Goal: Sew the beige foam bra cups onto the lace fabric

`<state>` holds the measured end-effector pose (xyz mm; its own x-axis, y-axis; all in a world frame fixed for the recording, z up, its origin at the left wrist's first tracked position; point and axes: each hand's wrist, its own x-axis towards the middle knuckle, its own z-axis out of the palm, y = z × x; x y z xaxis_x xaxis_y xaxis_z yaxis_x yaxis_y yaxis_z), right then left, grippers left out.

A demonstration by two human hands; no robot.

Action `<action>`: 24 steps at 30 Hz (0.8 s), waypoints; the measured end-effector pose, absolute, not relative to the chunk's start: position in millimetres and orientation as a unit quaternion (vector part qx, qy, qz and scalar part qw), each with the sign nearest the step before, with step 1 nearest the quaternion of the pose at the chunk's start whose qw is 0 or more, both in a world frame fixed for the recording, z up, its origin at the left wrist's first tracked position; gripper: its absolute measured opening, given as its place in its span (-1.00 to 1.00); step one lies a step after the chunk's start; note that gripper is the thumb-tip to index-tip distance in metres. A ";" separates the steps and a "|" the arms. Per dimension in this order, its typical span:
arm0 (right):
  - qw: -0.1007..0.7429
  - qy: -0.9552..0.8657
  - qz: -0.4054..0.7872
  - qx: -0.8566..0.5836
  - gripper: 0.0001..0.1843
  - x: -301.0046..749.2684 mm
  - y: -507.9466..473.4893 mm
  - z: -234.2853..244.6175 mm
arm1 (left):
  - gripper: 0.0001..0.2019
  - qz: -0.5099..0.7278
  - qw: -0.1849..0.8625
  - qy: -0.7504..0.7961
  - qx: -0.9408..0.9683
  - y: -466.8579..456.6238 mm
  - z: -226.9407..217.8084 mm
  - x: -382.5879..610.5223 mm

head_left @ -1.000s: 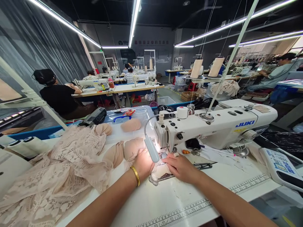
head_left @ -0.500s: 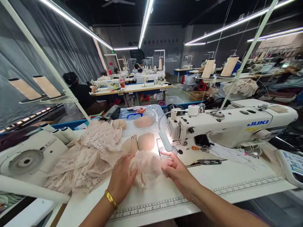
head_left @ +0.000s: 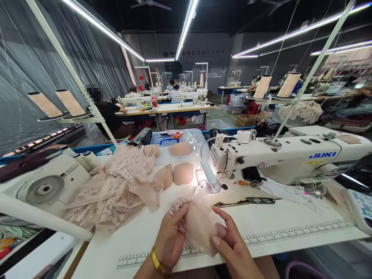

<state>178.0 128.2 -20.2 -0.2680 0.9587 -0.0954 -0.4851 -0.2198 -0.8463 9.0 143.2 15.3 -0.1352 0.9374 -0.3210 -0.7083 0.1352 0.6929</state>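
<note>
A sheer beige piece of lace fabric [head_left: 199, 223] is stretched between my two hands over the table's front part. My left hand [head_left: 173, 232], with a gold bangle on the wrist, grips its gathered lace edge under the thumb. My right hand [head_left: 232, 244] pinches the lower right part between thumb and fingers, with the index finger raised. Just beyond lie a beige bra cup [head_left: 183, 173] and a stack of similar cups [head_left: 164, 176]. The sewing machine [head_left: 279, 155] stands to the right, its lamp lighting the needle area.
A heap of beige lace [head_left: 116, 190] covers the left side. Thread snips [head_left: 260, 200] and a black phone [head_left: 251, 174] lie by the machine. A clear plastic lid [head_left: 194, 141] holds another cup. A printed ruler [head_left: 290, 232] runs along the front edge. A co-worker [head_left: 107, 114] sits beyond.
Both hands have moved nearer to me, lifting the fabric off the table. My left hand has turned and grips its edge; my right has gone from pointing to pinching it. The view has shifted slightly.
</note>
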 end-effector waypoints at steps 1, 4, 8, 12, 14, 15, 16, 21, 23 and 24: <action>0.501 -0.368 0.712 -0.326 -0.18 178.5 130.4 -19.4 | -0.66 0.636 0.646 0.395 0.147 144.8 18.3 8.5; 0.497 -0.366 0.711 -0.337 -0.07 177.7 140.6 -11.3 | -0.69 0.617 0.678 0.387 0.099 144.5 23.4 10.7; 0.519 -0.340 0.701 -0.353 -0.05 175.1 145.9 -4.6 | -0.67 0.611 0.694 0.375 0.066 142.9 23.5 15.6; 0.521 -0.331 0.700 -0.358 -0.11 176.4 145.3 -7.9 | -0.64 0.609 0.684 0.388 0.107 146.0 21.7 18.1; 0.528 -0.323 0.698 -0.359 -0.14 177.9 146.6 -9.1 | -0.64 0.600 0.690 0.391 0.106 147.6 21.0 19.1; 0.531 -0.318 0.699 -0.359 -0.15 178.5 147.5 -9.2 | -0.64 0.595 0.694 0.391 0.105 148.0 20.7 19.8; 0.534 -0.314 0.699 -0.358 -0.16 179.0 148.4 -8.9 | -0.64 0.594 0.696 0.389 0.105 148.1 20.5 20.5; 0.540 -0.309 0.694 -0.362 -0.13 180.2 152.0 -6.6 | -0.59 0.602 0.693 0.371 0.141 147.4 20.2 23.6; 0.542 -0.306 0.693 -0.364 -0.11 180.9 153.0 -6.2 | -0.59 0.602 0.692 0.364 0.163 147.6 20.3 24.1; 0.541 -0.305 0.694 -0.363 -0.11 181.5 153.5 -6.2 | -0.60 0.601 0.692 0.362 0.172 147.7 20.4 24.2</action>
